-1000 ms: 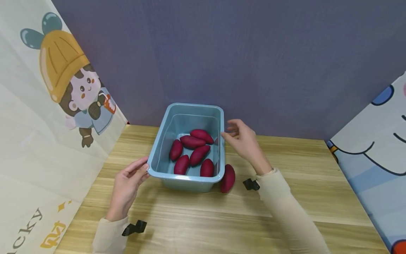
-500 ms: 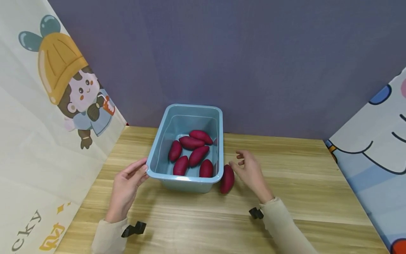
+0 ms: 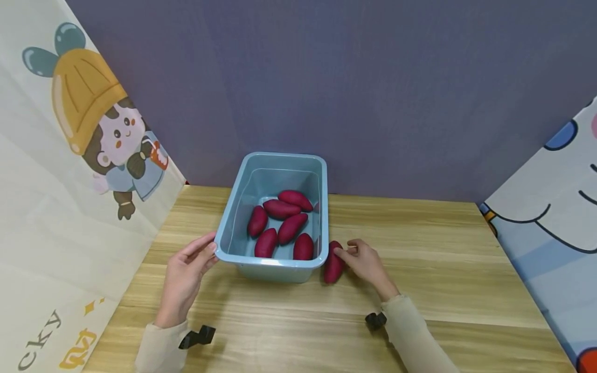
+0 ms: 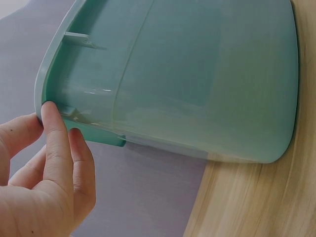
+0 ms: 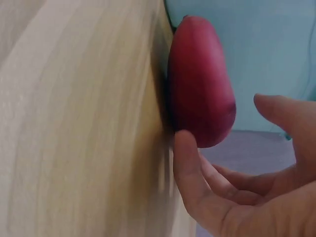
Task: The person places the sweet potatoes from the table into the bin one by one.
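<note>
My left hand [image 3: 186, 274] pinches the near left corner of a blue plastic bin [image 3: 272, 262] between thumb and fingers. In the left wrist view the fingertips [image 4: 50, 109] are right at the bin's rim [image 4: 40, 89]. Several purple sweet potatoes [image 3: 292, 229] lie inside on the bin's floor. One more sweet potato [image 3: 333, 267] rests on the table, beside the bin's right wall. My right hand [image 3: 368, 264] is at this one, thumb apart from the fingers. In the right wrist view a fingertip [image 5: 185, 140] is at the sweet potato's end [image 5: 202, 84], and the thumb stands off it.
A wooden table [image 3: 443, 259] carries the bin and runs on to the right. Behind it rises a dark blue-grey backdrop [image 3: 350, 93]. Cartoon-printed sheets hang at the left [image 3: 42, 207] and right [image 3: 555, 207]. Each wrist wears a small black device.
My right hand has moved from the bin's right rim toward me and down to the sweet potato outside. My left hand keeps its grip on the bin's corner.
</note>
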### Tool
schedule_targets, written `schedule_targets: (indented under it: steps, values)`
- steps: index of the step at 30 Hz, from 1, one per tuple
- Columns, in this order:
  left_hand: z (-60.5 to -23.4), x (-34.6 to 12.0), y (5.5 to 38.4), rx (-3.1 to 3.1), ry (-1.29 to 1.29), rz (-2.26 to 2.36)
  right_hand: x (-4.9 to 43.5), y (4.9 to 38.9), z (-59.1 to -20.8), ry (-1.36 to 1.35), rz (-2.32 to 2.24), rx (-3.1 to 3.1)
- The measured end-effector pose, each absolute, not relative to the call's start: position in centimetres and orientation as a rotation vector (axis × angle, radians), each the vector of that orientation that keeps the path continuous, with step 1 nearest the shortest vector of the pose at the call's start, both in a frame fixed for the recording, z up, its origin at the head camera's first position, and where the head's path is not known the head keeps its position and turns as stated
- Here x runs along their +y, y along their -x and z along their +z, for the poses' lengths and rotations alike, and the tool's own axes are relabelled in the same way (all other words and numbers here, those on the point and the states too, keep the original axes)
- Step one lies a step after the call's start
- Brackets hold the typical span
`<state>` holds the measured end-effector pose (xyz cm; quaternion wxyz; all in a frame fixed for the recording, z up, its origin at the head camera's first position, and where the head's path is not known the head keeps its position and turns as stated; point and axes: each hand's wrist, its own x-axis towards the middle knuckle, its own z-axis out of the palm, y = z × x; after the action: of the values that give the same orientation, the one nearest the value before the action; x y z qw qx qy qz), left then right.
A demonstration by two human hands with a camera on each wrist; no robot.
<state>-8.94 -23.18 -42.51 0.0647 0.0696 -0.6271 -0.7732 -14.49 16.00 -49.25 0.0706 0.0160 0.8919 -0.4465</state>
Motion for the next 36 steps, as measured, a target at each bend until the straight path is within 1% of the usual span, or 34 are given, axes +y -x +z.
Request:
schedule_targets:
  steps: [8, 24, 36]
  values:
    - [-42.6, -23.3, 9.0, -1.866, -0.202, -2.355, 15.6, 14.8, -49.8, -0.157, -1.422, 2.553]
    - [-42.7, -23.3, 9.0, -1.861, -0.198, -2.365, 14.5, 14.9, -50.0, -0.163, -1.367, 2.616]
    - [-42.8, -23.3, 9.0, -1.839, -0.169, -2.383, 15.9, 15.4, -50.9, -0.198, -1.629, 2.433]
